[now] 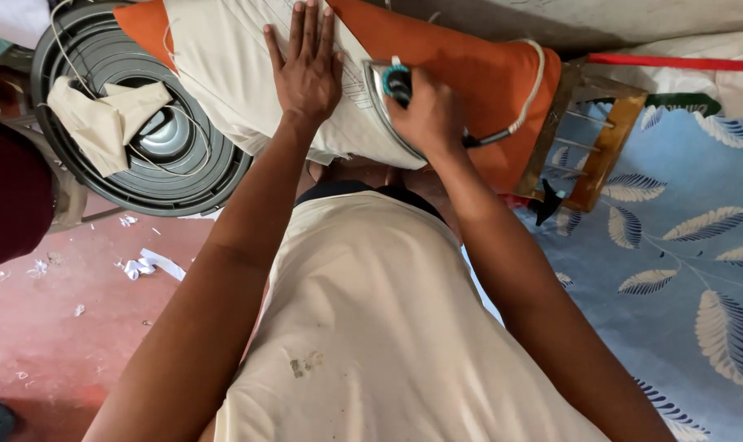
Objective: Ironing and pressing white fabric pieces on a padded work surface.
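A cream cloth (224, 74) lies spread over an orange padded board (494, 90). My left hand (306, 69) presses flat on the cloth, fingers together and pointing away from me. My right hand (429, 115) is closed around the handle of an electric iron (385, 86), whose metal sole rests on the cloth just right of my left hand. The iron's pale cord (531, 90) loops across the orange padding to the right.
A dark round ribbed tub (85, 57) stands at the left with a crumpled cream cloth (105, 119) and a thin cord on it. Paper scraps (146, 266) dot the red floor. A wooden frame (605, 139) and a blue leaf-print sheet (682, 245) lie at the right.
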